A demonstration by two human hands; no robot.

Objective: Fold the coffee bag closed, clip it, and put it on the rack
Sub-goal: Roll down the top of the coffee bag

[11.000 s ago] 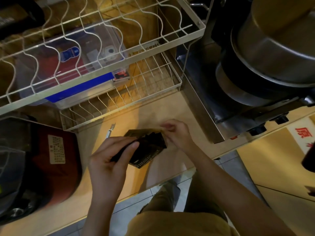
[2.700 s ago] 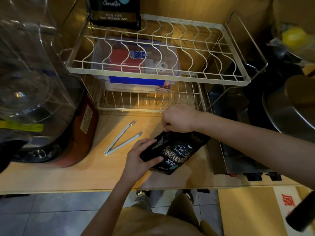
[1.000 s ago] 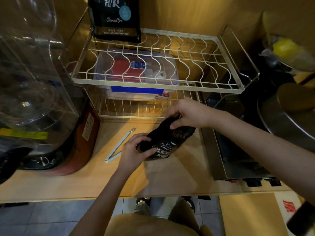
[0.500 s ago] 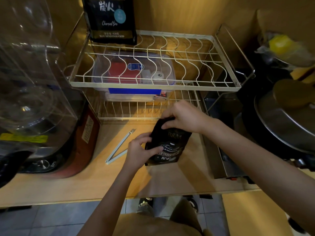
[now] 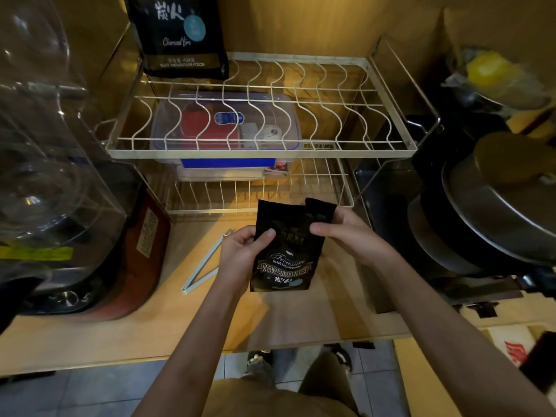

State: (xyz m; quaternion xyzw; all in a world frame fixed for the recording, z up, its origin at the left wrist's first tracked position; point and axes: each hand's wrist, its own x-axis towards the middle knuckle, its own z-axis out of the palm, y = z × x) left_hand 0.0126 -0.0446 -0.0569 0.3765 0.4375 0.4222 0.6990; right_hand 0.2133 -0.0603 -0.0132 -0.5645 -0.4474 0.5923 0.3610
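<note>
A small black coffee bag (image 5: 285, 251) with white lettering stands upright on the wooden counter, its top open and spread. My left hand (image 5: 240, 254) grips its left edge with the thumb across the front. At the upper right corner my right hand (image 5: 346, 233) pinches the bag's top. A pale bag clip (image 5: 201, 266) lies open in a V on the counter, just left of my left hand. The white wire rack (image 5: 261, 152) rises behind the bag, with an upper and a lower shelf.
A larger black coffee bag (image 5: 180, 34) stands on the rack's upper left. A clear plastic box (image 5: 225, 127) sits on the lower shelf. A clear-domed appliance with a red base (image 5: 132, 260) fills the left. Stacked metal pots (image 5: 496, 206) stand on the right.
The bag has been turned from lying tilted to standing upright. My right hand slid from covering the top to pinching its right corner, and the top now stands open.
</note>
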